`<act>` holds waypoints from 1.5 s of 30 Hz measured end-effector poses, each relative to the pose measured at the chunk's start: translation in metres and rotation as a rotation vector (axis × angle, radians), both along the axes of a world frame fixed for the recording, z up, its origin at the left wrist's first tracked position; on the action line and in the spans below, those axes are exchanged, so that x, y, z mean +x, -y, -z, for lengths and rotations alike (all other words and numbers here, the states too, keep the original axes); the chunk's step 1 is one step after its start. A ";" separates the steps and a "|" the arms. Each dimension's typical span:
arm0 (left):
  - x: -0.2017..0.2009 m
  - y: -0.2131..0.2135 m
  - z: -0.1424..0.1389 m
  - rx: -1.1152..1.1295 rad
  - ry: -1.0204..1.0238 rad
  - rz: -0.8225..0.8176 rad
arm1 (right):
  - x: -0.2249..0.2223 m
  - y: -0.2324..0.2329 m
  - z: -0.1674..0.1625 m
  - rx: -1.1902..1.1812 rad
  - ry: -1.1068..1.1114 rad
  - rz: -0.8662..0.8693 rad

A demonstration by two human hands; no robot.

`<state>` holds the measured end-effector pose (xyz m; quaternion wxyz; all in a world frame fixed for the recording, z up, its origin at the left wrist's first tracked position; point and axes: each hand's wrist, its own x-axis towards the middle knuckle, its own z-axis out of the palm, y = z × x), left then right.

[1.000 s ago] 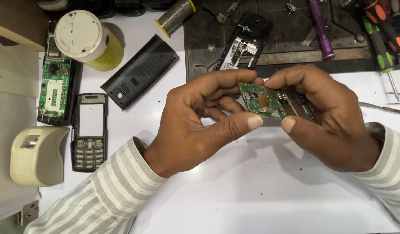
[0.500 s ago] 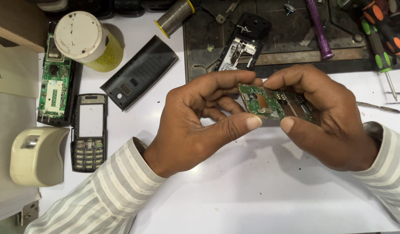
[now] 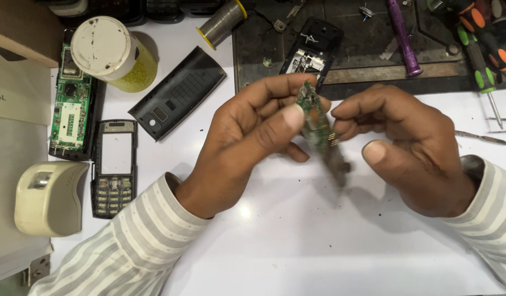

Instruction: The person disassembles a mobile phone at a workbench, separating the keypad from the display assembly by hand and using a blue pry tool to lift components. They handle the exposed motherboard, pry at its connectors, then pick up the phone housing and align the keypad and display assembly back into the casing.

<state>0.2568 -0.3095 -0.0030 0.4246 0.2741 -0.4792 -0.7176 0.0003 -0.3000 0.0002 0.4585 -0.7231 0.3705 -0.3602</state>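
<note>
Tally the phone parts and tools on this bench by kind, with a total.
Green circuit boards: 2, one in the left hand at, one lying flat
Phone shells and covers: 3
Screwdrivers: 3
Solder spool: 1
Total: 9

You have turned the small green circuit board [image 3: 317, 129] from lying flat to standing on edge; your left hand [image 3: 247, 137] now pinches it alone, your right hand [image 3: 412, 145] has let go
</note>
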 end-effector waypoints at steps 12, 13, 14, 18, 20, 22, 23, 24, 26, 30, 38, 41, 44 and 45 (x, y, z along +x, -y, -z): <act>-0.003 0.001 -0.002 0.057 0.092 -0.062 | -0.012 0.005 -0.001 -0.303 -0.287 0.324; -0.003 0.001 -0.002 0.075 0.088 -0.066 | -0.016 0.008 -0.001 -0.348 -0.312 0.339; -0.003 0.001 -0.003 0.092 0.081 -0.067 | -0.020 0.010 0.000 -0.394 -0.337 0.356; -0.007 0.001 -0.004 0.130 0.026 -0.062 | -0.045 0.025 0.004 -0.431 -0.368 0.465; -0.008 -0.001 -0.004 0.128 0.026 -0.062 | -0.061 0.034 0.008 -0.435 -0.387 0.527; -0.009 -0.001 -0.004 0.137 0.017 -0.061 | -0.078 0.046 0.011 -0.451 -0.404 0.596; -0.010 -0.002 -0.004 0.149 0.009 -0.061 | -0.086 0.051 0.013 -0.470 -0.415 0.635; -0.010 -0.002 -0.004 0.161 0.001 -0.060 | -0.095 0.057 0.014 -0.490 -0.424 0.672; -0.012 -0.003 -0.005 0.143 0.013 -0.062 | -0.110 0.067 0.017 -0.534 -0.448 0.728; -0.015 -0.005 -0.007 0.118 0.002 -0.068 | -0.135 0.078 0.020 -0.635 -0.515 0.749; -0.020 -0.007 -0.006 0.107 0.013 -0.074 | -0.155 0.073 0.018 -0.908 -0.952 0.650; -0.022 -0.008 -0.005 0.081 0.026 -0.072 | -0.155 0.071 0.017 -0.914 -1.152 0.717; -0.023 -0.009 -0.006 0.063 0.038 -0.071 | -0.151 0.072 0.016 -0.777 -1.190 0.761; -0.023 -0.009 -0.006 0.060 0.042 -0.073 | -0.149 0.072 0.016 -0.784 -1.176 0.766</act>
